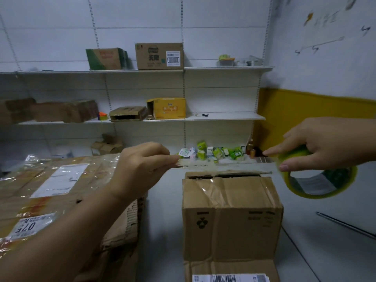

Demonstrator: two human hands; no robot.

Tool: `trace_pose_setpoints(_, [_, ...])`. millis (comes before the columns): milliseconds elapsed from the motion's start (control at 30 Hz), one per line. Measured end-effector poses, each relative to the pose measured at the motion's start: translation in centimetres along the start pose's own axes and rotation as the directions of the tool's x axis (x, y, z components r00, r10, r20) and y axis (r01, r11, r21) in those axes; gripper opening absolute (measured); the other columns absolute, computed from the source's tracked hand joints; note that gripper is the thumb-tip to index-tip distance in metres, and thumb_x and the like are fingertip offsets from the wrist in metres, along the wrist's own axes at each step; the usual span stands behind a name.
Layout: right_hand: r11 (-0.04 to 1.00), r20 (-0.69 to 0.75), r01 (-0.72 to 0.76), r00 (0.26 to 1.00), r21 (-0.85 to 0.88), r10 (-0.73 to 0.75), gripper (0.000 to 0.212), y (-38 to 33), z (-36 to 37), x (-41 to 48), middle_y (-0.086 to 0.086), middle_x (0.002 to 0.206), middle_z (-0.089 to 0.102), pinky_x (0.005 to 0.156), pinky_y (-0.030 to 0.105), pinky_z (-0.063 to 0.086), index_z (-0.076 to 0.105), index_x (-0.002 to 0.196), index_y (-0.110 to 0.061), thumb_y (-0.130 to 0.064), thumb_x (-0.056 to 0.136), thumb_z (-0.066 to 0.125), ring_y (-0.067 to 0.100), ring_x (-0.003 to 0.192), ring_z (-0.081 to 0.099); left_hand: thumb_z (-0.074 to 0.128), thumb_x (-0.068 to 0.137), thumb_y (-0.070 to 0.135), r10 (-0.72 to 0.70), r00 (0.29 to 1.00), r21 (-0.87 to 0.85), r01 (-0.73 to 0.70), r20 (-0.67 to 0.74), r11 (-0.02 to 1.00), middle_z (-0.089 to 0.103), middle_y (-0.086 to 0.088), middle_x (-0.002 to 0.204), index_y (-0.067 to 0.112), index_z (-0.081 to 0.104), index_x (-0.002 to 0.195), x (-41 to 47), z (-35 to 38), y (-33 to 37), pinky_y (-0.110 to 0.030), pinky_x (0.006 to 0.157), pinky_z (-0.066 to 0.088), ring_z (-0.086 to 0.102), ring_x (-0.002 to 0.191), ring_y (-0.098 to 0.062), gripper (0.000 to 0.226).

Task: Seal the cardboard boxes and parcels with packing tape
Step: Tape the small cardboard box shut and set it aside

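Note:
A brown cardboard box (232, 216) stands on the grey floor in the middle, with a dark gap between its top flaps at the far edge. My right hand (323, 143) grips a yellow-green roll of packing tape (317, 178) to the right of and above the box. A clear strip of tape (223, 165) runs from the roll leftward over the box top. My left hand (142, 169) pinches the free end of that strip above the box's left side.
A stack of taped flat cartons with labels (57, 192) lies at the left. Another labelled box (230, 271) sits in front of the middle one. White wall shelves (223, 117) hold several cartons. Small green drink packs (219, 153) lie on the floor behind.

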State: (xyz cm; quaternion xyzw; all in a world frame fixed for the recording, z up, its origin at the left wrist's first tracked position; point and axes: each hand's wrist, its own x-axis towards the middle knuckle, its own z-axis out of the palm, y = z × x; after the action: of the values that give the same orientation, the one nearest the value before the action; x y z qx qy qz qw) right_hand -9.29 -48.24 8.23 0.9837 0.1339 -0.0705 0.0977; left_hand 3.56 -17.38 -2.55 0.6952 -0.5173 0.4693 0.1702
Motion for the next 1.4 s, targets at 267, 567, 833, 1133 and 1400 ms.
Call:
trace_pose_setpoints(267, [1.000,-0.175,0.026,0.984,0.014,-0.023,0.079,2.1,1.2,0.1,-0.035,0.089,0.054,0.073,0.016,0.048,0.044,0.105,-0.070,-0.104,0.044,0.009,-0.010,0.081,0.052,0.058,0.086,0.027,-0.427,0.904,-0.098,0.427,0.017,0.899,0.067,-0.001,0.083,0.020,0.064,0.100,-2.0,-2.3,0.2,-0.025,0.060,0.051,0.065,0.070,-0.015,0.017])
trace_pose_setpoints(567, [0.999,-0.261,0.041,0.964,-0.025,-0.046,0.089,1.5,0.2,0.4,-0.032,0.088,0.050,0.071,0.019,0.047,0.060,0.113,-0.052,-0.098,0.050,0.017,-0.004,0.084,0.052,0.032,0.063,0.077,-0.484,0.382,-0.061,0.829,0.787,0.555,0.061,0.002,0.118,0.027,0.049,0.132,6.0,1.0,4.1,-0.031,0.091,0.047,0.057,0.103,-0.012,0.087])
trace_pose_setpoints(833, [0.999,-0.257,0.023,0.966,-0.038,-0.032,0.081,1.4,0.3,-0.1,-0.033,0.084,0.045,0.068,0.015,0.039,0.059,0.117,-0.050,-0.090,0.055,0.023,-0.008,0.082,0.048,0.059,0.085,0.047,-0.458,0.372,-0.009,0.783,0.807,0.621,0.066,0.004,0.083,0.025,0.066,0.088,6.5,1.5,3.3,-0.025,0.073,0.049,0.061,0.079,-0.009,0.022])
trace_pose_setpoints(1133, [0.998,-0.268,0.006,0.963,0.064,0.012,0.076,1.1,-0.2,-0.5,-0.031,0.087,0.050,0.069,0.016,0.043,0.060,0.114,-0.050,-0.087,0.055,0.030,-0.005,0.086,0.051,0.056,0.084,0.051,-0.348,0.424,-0.008,0.644,0.836,0.765,0.060,0.017,0.104,0.036,0.060,0.118,7.3,1.1,4.5,-0.018,0.085,0.047,0.056,0.096,0.000,0.037])
trace_pose_setpoints(1400, [0.951,-0.350,0.065,0.936,0.301,0.047,0.059,1.5,-1.6,-1.2,-0.026,0.092,0.059,0.073,0.028,0.052,0.063,0.096,-0.060,-0.090,0.047,0.049,0.004,0.092,0.056,0.060,0.088,0.041,-0.340,0.422,0.060,0.552,0.841,0.832,0.052,0.012,0.118,0.034,0.054,0.127,6.0,2.5,6.2,-0.025,0.092,0.045,0.049,0.102,-0.006,0.041])
